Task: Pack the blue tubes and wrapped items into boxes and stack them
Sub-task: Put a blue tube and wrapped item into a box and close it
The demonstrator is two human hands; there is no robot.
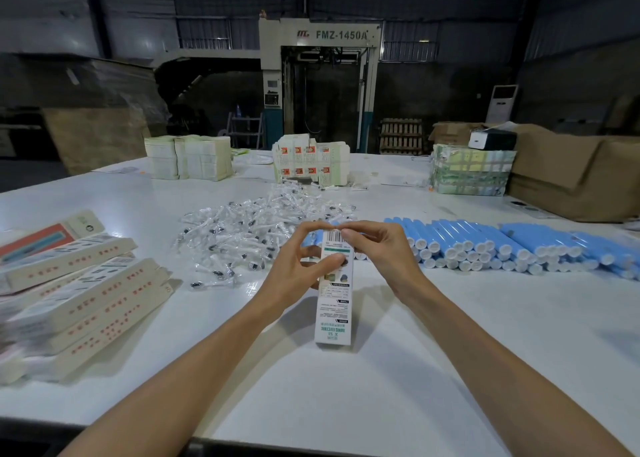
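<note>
A long white printed box stands tilted above the white table, its far end up. My left hand grips the box's upper part, thumb across its face. My right hand pinches the box's top end by the barcode. Behind my hands lies a heap of clear-wrapped items. To the right, blue tubes with white caps lie in a long row. Packed boxes are stacked at the left.
Stacks of flat box blanks and printed cartons stand at the table's far side. A wrapped bundle and brown cardboard boxes sit at the far right. A large machine stands behind the table.
</note>
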